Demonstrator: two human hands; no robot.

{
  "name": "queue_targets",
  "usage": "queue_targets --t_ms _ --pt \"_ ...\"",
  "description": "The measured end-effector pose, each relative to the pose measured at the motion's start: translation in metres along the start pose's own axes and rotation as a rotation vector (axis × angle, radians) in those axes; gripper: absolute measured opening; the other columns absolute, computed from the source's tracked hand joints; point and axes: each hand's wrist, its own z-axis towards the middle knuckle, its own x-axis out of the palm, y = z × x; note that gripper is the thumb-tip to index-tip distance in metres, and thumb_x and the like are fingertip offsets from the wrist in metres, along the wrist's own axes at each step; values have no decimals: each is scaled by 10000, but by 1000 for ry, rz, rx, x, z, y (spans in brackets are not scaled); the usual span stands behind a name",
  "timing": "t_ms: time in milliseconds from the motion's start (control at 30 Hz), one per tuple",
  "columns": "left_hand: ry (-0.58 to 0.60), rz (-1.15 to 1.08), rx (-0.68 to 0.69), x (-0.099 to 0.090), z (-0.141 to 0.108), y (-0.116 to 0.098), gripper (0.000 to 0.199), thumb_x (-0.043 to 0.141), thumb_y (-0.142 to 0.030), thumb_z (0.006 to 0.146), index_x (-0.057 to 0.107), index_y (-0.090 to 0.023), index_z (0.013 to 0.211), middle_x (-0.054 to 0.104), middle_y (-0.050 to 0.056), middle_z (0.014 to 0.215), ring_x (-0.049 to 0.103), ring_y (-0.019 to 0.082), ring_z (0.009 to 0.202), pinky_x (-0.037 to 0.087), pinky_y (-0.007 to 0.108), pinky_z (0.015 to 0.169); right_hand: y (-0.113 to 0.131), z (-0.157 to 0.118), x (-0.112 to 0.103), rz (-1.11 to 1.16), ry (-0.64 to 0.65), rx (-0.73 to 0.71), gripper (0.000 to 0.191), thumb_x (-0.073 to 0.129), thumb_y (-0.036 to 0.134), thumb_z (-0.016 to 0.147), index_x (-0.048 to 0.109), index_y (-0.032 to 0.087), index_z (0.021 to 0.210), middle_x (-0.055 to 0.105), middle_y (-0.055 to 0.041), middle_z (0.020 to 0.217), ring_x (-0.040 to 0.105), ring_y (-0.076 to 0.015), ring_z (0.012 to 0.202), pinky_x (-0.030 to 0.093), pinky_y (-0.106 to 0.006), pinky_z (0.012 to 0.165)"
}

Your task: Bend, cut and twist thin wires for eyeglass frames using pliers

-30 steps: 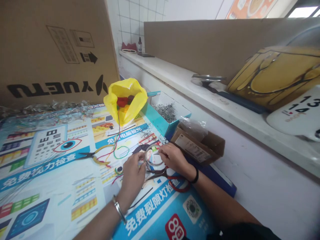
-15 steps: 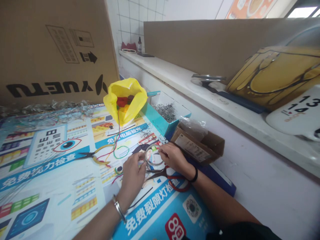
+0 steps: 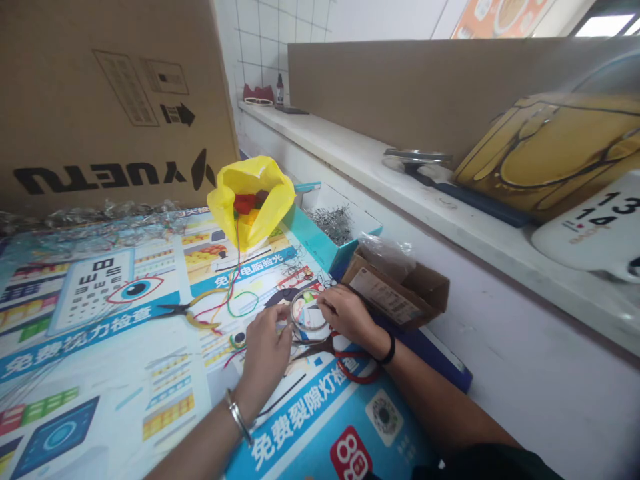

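A round wire ring (image 3: 296,321) is held between my two hands, above the printed table cover. My left hand (image 3: 267,343) pinches its left side, and my right hand (image 3: 346,312) pinches its right side with bent fingers. Scissors with red handles (image 3: 357,379) lie just below the ring, partly hidden by my right wrist. To the left, pliers with yellow handles (image 3: 195,319) rest on the cover. Red and green cord (image 3: 230,297) runs from the yellow bag (image 3: 225,193) down beside the pliers. A small spool (image 3: 239,340) lies left of my left hand.
A teal box (image 3: 313,237) of small metal pieces and an open brown carton (image 3: 385,300) stand beyond my right hand. Clear plastic wrappers (image 3: 100,223) line the back edge, before a large cardboard box (image 3: 115,87). A white ledge (image 3: 350,137) runs along the right.
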Motion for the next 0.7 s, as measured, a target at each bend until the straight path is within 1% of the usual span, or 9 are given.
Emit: queue_targets --t_ms 300,500,700 --pt "10 -12 -15 0 1 0 232 494 -162 751 576 -179 967 636 73 987 579 234 963 439 412 875 0 0 1 0 12 9 150 512 103 814 539 182 689 580 -25 694 520 -154 727 399 -261 705" --pt "-3 -4 -5 1 1 1 230 511 -180 741 580 -184 960 644 72 976 588 240 955 445 410 860 2 2 0 36 -11 4 156 507 116 827 548 182 692 593 -31 701 530 -156 732 407 -266 713" --pt "7 6 -13 1 1 0 228 504 -178 747 578 -176 963 642 76 971 584 239 946 441 413 859 1 2 3 9 6 -8 147 506 98 817 556 182 707 603 -34 717 531 -160 746 408 -272 726"
